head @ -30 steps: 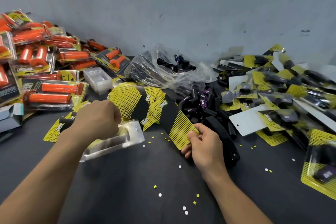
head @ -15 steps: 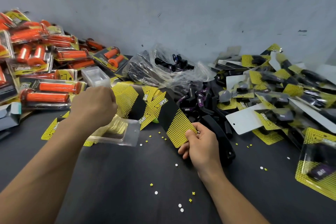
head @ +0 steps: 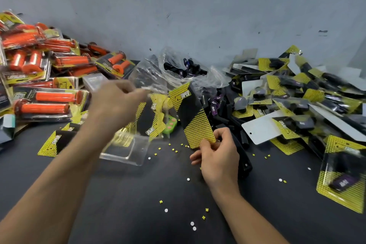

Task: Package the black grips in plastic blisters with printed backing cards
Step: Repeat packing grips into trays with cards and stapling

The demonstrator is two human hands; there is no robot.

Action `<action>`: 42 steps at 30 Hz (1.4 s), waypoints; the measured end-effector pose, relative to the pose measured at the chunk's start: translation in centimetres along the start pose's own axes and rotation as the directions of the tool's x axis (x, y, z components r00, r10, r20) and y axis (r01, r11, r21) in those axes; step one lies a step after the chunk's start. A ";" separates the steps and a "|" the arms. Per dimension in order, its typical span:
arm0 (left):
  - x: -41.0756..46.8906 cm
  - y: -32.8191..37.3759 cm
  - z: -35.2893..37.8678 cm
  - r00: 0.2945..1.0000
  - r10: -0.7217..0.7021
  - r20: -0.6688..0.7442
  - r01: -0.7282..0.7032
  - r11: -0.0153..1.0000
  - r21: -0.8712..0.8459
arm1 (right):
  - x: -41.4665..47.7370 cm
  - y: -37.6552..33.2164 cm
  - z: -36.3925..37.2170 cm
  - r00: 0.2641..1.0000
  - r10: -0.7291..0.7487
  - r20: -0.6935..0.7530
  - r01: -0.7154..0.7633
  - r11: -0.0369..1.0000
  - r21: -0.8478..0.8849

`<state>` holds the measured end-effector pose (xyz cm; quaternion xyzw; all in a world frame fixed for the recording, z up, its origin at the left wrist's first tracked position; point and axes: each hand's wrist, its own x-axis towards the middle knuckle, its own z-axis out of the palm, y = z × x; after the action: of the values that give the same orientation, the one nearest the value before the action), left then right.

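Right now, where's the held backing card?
Head view, just right of centre: the backing card is pinched at its lower end by the right hand, between the clear blister on the left and loose black grips on the right.

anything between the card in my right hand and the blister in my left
Nothing visible does. The right hand pinches the backing card, the left hand holds the clear blister; loose cards and a green object only lie flat on the table.

Packaged orange grips (head: 51, 97) pile on the dark surface's (head: 128, 214) left, blister-packed black grips (head: 297, 89) heap on its right; between them, loose black rubber grips (head: 217, 105) lie before a clear plastic bag (head: 213, 77).
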<state>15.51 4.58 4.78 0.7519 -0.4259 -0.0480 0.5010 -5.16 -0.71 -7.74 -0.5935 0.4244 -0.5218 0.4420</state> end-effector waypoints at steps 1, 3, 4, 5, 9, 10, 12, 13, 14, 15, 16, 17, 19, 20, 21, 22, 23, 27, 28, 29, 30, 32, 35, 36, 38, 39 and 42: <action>-0.6 -0.4 1.3 0.994 -0.081 0.077 0.087 0.993 -0.075 | 0.0 -0.1 0.0 1.000 -0.004 -0.031 0.005 1.000 0.030; -1.7 -1.7 4.2 0.969 -0.187 0.161 0.206 0.972 -0.110 | -0.1 -0.4 -0.1 0.997 -0.015 -0.075 0.021 0.997 0.079; -2.2 -2.3 5.6 0.962 -0.217 0.166 0.234 0.968 -0.091 | -0.1 -0.5 -0.1 0.996 -0.018 -0.085 0.026 0.995 0.100; -2.7 -2.9 7.0 0.958 -0.237 0.163 0.252 0.965 -0.076 | -0.1 -0.7 -0.1 0.996 -0.015 -0.090 0.026 0.993 0.116; -4.0 -4.6 11.2 0.956 -0.245 0.159 0.267 0.955 -0.132 | -0.1 -0.9 -0.4 0.994 -0.007 -0.109 0.020 0.993 0.119; -4.1 -5.0 11.7 0.961 -0.223 0.160 0.245 0.961 -0.128 | -0.1 -0.9 -0.4 0.994 -0.008 -0.111 0.018 0.996 0.093; -4.1 -5.9 12.0 0.973 -0.180 0.146 0.195 0.976 -0.097 | -0.1 -0.8 -0.6 0.995 0.003 -0.104 -0.001 1.000 0.021; -4.0 -6.2 11.9 0.976 -0.174 0.128 0.186 0.978 -0.091 | -0.1 -0.8 -0.5 0.995 -0.001 -0.096 -0.001 1.000 -0.015; -4.0 -6.4 11.8 0.977 -0.180 0.114 0.192 0.975 -0.108 | -0.2 -0.9 -0.5 0.996 -0.013 -0.090 0.009 0.999 -0.048; -4.0 -6.5 11.7 0.975 -0.195 0.110 0.209 0.967 -0.144 | -0.2 -1.0 -0.5 0.996 -0.028 -0.089 0.021 0.997 -0.081; -4.0 -6.4 11.5 0.971 -0.212 0.110 0.230 0.955 -0.187 | -0.2 -1.1 -0.6 0.995 -0.040 -0.094 0.030 0.994 -0.108; -4.1 -6.3 11.4 0.967 -0.227 0.115 0.248 0.942 -0.226 | -0.1 -1.2 -0.7 0.994 -0.050 -0.102 0.037 0.991 -0.127; -4.3 -6.1 11.3 0.962 -0.240 0.129 0.267 0.926 -0.266 | 0.3 -1.4 -1.2 0.990 -0.068 -0.124 0.050 0.988 -0.143; -4.4 -6.1 11.3 0.962 -0.239 0.132 0.267 0.927 -0.263 | 0.4 -1.5 -1.4 0.988 -0.073 -0.135 0.053 0.988 -0.148; -4.5 -6.1 11.2 0.962 -0.237 0.134 0.265 0.929 -0.259 | 0.6 -1.7 -1.7 0.987 -0.079 -0.143 0.056 0.986 -0.156; -4.5 -6.2 11.1 0.962 -0.236 0.137 0.265 0.926 -0.269 | 0.8 -1.9 -2.0 0.985 -0.087 -0.151 0.061 0.984 -0.165; -4.4 -6.2 11.2 0.961 -0.237 0.142 0.270 0.916 -0.298 | 1.0 -2.0 -2.3 0.981 -0.099 -0.164 0.071 0.982 -0.173; -4.4 -6.3 11.2 0.957 -0.234 0.174 0.284 0.882 -0.377 | 1.7 -2.5 -3.8 0.957 -0.179 -0.230 0.130 0.968 -0.213; -4.4 -6.4 11.2 0.958 -0.221 0.184 0.276 0.886 -0.373 | 1.7 -2.5 -4.1 0.954 -0.191 -0.231 0.140 0.965 -0.222; -4.4 -6.4 11.3 0.959 -0.209 0.190 0.267 0.893 -0.362 | 1.6 -2.5 -4.2 0.955 -0.200 -0.218 0.146 0.959 -0.241; -4.4 -6.4 11.3 0.961 -0.199 0.193 0.257 0.901 -0.349 | 1.5 -2.5 -4.1 0.960 -0.206 -0.191 0.151 0.951 -0.271; -4.4 -6.4 11.3 0.962 -0.190 0.197 0.247 0.910 -0.332 | 1.2 -2.2 -3.7 0.972 -0.213 -0.103 0.167 0.926 -0.339; -4.4 -6.4 11.4 0.962 -0.191 0.197 0.251 0.903 -0.349 | 0.9 -1.9 -2.7 0.978 -0.208 0.003 0.190 0.886 -0.424; -4.4 -6.4 11.4 0.962 -0.192 0.197 0.253 0.898 -0.360 | 0.9 -1.7 -2.5 0.982 -0.189 0.019 0.179 0.883 -0.434; -4.4 -6.4 11.4 0.961 -0.195 0.196 0.257 0.894 -0.368 | 0.8 -1.5 -2.1 0.994 -0.090 0.053 0.104 0.910 -0.402; -4.4 -6.5 11.5 0.961 -0.197 0.195 0.258 0.894 -0.366 | 0.8 -1.3 -1.9 0.997 -0.013 0.071 0.036 0.943 -0.332; -4.3 -6.5 11.5 0.961 -0.197 0.193 0.256 0.896 -0.363 | 0.6 -1.1 -1.4 0.972 0.188 0.140 -0.193 0.981 0.025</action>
<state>10.92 0.28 -7.60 0.6775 -0.3543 -0.2458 0.5958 -6.47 -1.14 -6.42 -0.5757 0.4379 -0.4432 0.5295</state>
